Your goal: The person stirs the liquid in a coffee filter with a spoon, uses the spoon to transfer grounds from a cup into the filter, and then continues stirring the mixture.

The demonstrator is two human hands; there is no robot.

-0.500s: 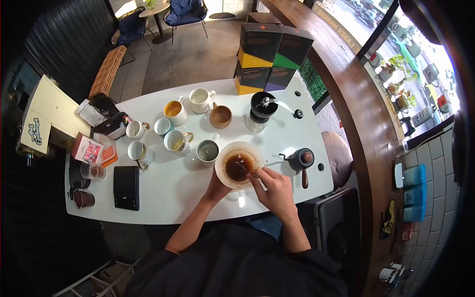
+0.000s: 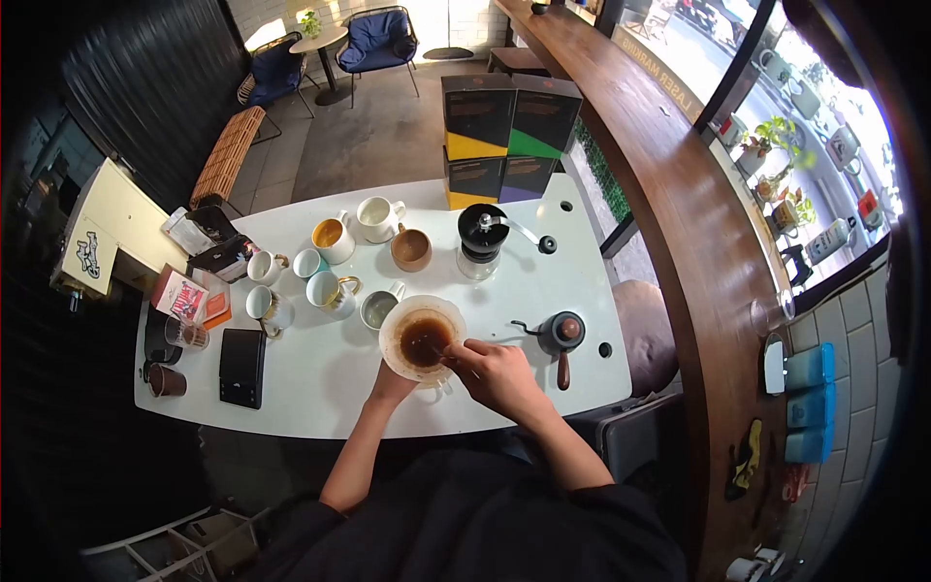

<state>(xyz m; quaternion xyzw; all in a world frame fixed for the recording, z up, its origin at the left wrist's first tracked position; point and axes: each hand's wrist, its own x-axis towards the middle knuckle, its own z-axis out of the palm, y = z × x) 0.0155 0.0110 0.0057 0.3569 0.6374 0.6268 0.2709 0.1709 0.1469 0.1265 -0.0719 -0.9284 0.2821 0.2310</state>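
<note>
My left hand (image 2: 392,386) is closed around the lower side of a coffee dripper (image 2: 448,315), a pale cone with dark brown coffee (image 2: 421,343) and wet grounds inside. My right hand (image 2: 492,373) pinches a thin spoon, mostly hidden by the fingers, whose end dips into the coffee. Below the dripper, part of a clear handle (image 2: 444,385) shows; what it belongs to is largely covered. A grey-green cup (image 2: 379,308) stands just behind the dripper. Right of my hands sits a dark gooseneck kettle (image 2: 562,333) with a wooden handle.
Several mugs, including a brown cup (image 2: 411,250), stand across the white table (image 2: 320,388). A hand grinder (image 2: 482,238) is behind the dripper, with stacked black boxes (image 2: 509,126) at the far edge. A black scale (image 2: 241,367) and glasses (image 2: 186,335) lie left.
The view has shifted, so the table's contents appear farther left. The spoon's end sits lower in the coffee, with my right hand still at the dripper's right rim. Both grips look unchanged.
</note>
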